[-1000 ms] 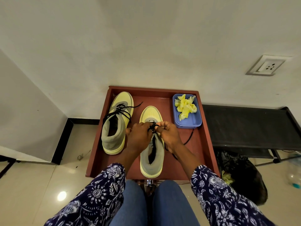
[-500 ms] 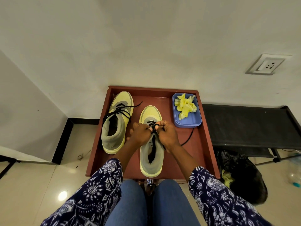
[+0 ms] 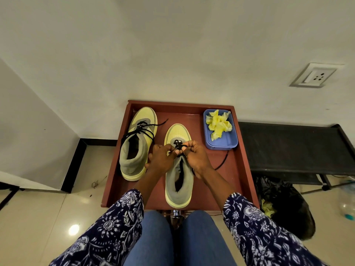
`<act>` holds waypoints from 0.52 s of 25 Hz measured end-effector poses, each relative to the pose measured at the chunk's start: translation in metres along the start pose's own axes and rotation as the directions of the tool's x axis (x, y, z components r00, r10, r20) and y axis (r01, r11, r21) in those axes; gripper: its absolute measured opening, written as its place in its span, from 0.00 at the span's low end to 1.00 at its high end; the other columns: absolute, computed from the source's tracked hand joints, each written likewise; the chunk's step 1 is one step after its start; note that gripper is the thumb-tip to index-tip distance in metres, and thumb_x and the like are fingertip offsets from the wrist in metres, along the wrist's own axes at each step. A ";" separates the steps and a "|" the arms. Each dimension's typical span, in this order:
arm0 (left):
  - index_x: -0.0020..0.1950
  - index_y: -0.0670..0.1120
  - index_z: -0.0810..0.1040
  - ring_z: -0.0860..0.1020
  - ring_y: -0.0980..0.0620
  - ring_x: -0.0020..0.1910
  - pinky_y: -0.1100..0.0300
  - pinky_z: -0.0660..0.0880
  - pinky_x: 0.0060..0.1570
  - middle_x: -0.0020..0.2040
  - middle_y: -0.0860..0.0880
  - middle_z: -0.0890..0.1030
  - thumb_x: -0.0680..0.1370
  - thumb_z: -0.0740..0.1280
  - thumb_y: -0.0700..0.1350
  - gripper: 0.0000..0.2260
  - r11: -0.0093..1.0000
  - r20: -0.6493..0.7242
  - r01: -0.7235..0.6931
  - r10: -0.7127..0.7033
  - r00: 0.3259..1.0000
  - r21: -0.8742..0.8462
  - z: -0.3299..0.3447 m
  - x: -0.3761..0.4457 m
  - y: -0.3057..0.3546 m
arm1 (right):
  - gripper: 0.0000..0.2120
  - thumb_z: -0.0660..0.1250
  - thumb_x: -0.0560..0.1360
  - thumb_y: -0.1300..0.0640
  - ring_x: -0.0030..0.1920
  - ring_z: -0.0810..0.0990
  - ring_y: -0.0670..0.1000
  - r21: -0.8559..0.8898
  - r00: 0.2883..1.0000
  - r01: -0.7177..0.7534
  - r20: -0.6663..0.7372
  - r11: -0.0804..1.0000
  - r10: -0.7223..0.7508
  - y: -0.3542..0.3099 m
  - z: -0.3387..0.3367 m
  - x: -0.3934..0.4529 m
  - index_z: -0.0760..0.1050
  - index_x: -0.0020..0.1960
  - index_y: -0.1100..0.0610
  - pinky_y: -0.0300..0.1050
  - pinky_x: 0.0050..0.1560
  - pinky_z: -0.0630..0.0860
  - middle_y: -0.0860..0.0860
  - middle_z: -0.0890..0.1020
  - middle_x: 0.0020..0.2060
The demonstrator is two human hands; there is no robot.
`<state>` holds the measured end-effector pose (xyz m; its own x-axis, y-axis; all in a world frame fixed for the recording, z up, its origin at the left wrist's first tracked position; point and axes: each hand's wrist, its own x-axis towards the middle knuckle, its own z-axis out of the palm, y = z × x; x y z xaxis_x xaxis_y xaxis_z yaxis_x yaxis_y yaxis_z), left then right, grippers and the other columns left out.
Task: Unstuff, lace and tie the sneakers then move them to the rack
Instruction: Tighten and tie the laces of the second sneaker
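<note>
Two yellow and grey sneakers stand in a red-brown wooden tray (image 3: 244, 162). The left sneaker (image 3: 137, 144) carries a loose black lace across its upper. Over the tongue of the right sneaker (image 3: 178, 179) my left hand (image 3: 163, 160) and my right hand (image 3: 196, 158) meet, each pinching the black lace (image 3: 177, 144) with curled fingers. One free end of that lace (image 3: 222, 162) trails off to the right on the tray floor. The eyelets under my fingers are hidden.
A blue plastic box (image 3: 230, 139) with crumpled yellow paper (image 3: 218, 125) sits in the tray's far right corner. To the right stands a black rack (image 3: 295, 148), with a black bag (image 3: 284, 204) beneath it. A white wall runs behind the tray.
Both hands have drawn slightly towards me along the right sneaker, staying pinched on the lace. The left sneaker and the box have not moved.
</note>
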<state>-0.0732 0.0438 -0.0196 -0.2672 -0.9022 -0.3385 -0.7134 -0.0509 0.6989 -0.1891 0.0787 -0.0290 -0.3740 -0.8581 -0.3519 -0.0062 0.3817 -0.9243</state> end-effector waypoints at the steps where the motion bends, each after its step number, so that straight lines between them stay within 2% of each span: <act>1: 0.46 0.50 0.75 0.73 0.43 0.55 0.50 0.70 0.56 0.52 0.43 0.74 0.75 0.65 0.53 0.07 0.999 -0.016 -0.012 0.012 1.000 0.030 -0.001 -0.001 0.002 | 0.08 0.62 0.75 0.62 0.48 0.80 0.57 0.002 1.000 -0.005 0.007 1.000 0.005 -0.001 0.000 0.000 0.74 0.43 0.49 0.61 0.59 0.74 0.58 0.82 0.43; 4: 0.55 0.47 0.69 0.74 0.46 0.54 0.47 0.68 0.57 0.50 0.50 0.76 0.76 0.64 0.45 0.09 0.991 -0.087 -0.135 0.134 0.987 -0.008 -0.001 -0.005 0.007 | 0.08 0.61 0.76 0.64 0.46 0.80 0.56 0.044 0.999 -0.020 0.039 0.999 0.018 -0.004 -0.001 -0.001 0.74 0.43 0.52 0.59 0.60 0.74 0.55 0.83 0.40; 6: 0.60 0.50 0.67 0.73 0.49 0.54 0.50 0.65 0.54 0.48 0.54 0.78 0.76 0.63 0.42 0.13 0.983 -0.127 -0.179 0.182 0.975 0.040 -0.003 -0.011 0.010 | 0.09 0.60 0.77 0.65 0.44 0.79 0.54 0.082 0.998 -0.030 0.062 0.996 0.025 -0.007 -0.002 -0.003 0.74 0.42 0.54 0.59 0.59 0.74 0.54 0.82 0.38; 9: 0.62 0.52 0.65 0.71 0.49 0.56 0.52 0.59 0.52 0.51 0.53 0.79 0.76 0.62 0.42 0.16 0.972 -0.183 -0.183 0.209 0.961 0.145 -0.005 -0.017 0.013 | 0.09 0.61 0.77 0.66 0.44 0.80 0.56 0.106 0.998 -0.032 0.065 0.994 0.025 -0.009 -0.002 -0.005 0.75 0.42 0.55 0.60 0.58 0.76 0.57 0.83 0.40; 13: 0.62 0.49 0.70 0.69 0.44 0.56 0.48 0.67 0.56 0.56 0.49 0.79 0.78 0.59 0.43 0.12 0.913 -0.103 -0.273 0.316 0.943 0.304 -0.005 -0.015 0.007 | 0.09 0.63 0.76 0.65 0.45 0.81 0.56 0.088 0.999 -0.025 0.046 0.996 0.021 -0.011 -0.004 -0.005 0.76 0.41 0.54 0.58 0.58 0.77 0.58 0.83 0.41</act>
<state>-0.0709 0.0550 -0.0065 -0.4108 -0.9111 -0.0334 -0.7751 0.3297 0.5390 -0.1905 0.0806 -0.0165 -0.3308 -0.8650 -0.3773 0.0846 0.3710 -0.9248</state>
